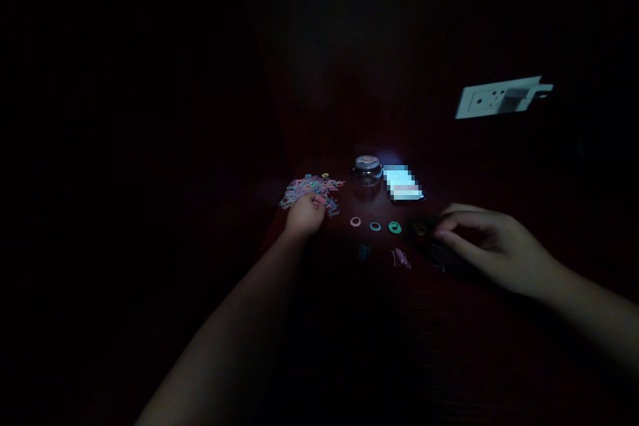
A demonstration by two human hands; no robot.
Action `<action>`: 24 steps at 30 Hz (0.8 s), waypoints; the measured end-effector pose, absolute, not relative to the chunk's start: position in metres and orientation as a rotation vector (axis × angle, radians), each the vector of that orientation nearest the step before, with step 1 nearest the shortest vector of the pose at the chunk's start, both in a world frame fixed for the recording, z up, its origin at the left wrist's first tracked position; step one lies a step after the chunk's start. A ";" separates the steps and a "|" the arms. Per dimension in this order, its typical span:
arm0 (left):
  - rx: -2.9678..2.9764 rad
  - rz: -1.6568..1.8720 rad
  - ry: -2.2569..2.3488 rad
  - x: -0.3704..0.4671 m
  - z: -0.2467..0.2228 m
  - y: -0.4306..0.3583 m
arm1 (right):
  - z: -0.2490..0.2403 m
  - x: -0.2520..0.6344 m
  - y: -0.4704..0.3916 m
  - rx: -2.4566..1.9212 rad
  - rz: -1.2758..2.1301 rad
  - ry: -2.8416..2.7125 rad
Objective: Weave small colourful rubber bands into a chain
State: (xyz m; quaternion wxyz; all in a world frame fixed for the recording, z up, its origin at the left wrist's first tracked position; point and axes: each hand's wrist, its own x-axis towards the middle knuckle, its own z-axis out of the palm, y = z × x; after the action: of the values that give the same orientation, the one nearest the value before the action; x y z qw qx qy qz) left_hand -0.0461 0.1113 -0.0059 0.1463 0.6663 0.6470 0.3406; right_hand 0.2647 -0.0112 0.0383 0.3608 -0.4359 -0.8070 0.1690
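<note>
A jar (367,172) sits at twelve o'clock; the band pile (310,190) lies at its nine, a lit phone (402,184) at its three, loose rings (375,225) at its six.

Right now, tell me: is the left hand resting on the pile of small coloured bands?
Yes: the left hand sits closed on the near edge of the pile of coloured bands.

Phone screen (402,184) pixelated — room mostly dark.
</note>
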 end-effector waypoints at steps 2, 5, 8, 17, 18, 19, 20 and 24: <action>1.922 0.988 1.849 -0.046 -0.005 0.111 | 0.038 0.265 -0.011 -1.118 0.434 -2.082; 1.933 1.005 1.827 -0.046 -0.005 0.110 | 0.037 0.265 -0.011 -1.117 0.444 -2.083; 1.931 1.024 1.815 -0.046 -0.006 0.111 | 0.037 0.265 -0.011 -1.126 0.446 -2.077; 1.890 1.096 1.780 -0.047 -0.006 0.111 | 0.038 0.265 -0.013 -1.122 0.431 -2.094; 1.889 1.108 1.780 -0.047 -0.005 0.110 | 0.038 0.265 -0.013 -1.120 0.435 -2.097; 1.890 1.117 1.782 -0.046 -0.005 0.110 | 0.038 0.265 -0.013 -1.117 0.439 -2.098; 1.894 1.120 1.784 -0.046 -0.004 0.109 | 0.038 0.264 -0.013 -1.113 0.443 -2.099; 1.930 1.121 1.783 -0.046 -0.003 0.109 | 0.038 0.264 -0.011 -1.112 0.455 -2.092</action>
State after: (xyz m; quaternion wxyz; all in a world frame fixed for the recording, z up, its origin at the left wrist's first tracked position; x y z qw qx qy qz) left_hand -0.0461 0.1090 -0.0032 0.1418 0.6688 0.6179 0.3884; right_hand 0.2637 -0.0113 0.0380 0.3566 -0.4306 -0.8102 0.1762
